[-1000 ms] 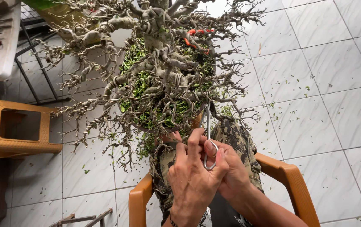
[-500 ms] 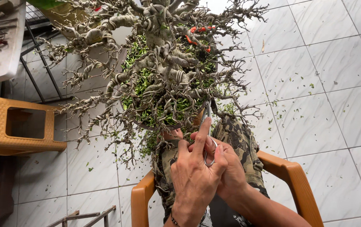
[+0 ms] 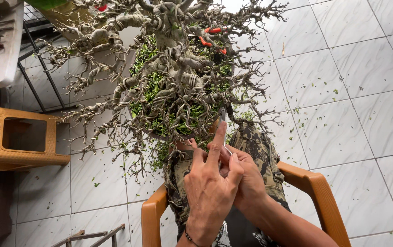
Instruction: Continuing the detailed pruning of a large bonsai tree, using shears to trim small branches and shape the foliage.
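- A bonsai tree (image 3: 169,77) with twisted grey branches wrapped in wire stands over a white tiled floor (image 3: 343,114) strewn with green leaf bits.
- An orange chair (image 3: 315,192) sits under the person's camouflage trousers (image 3: 258,146).
- The left hand (image 3: 210,187) and right hand (image 3: 249,183) are clasped together, gripping thin metal scissors (image 3: 224,121), whose tip touches the low twigs.
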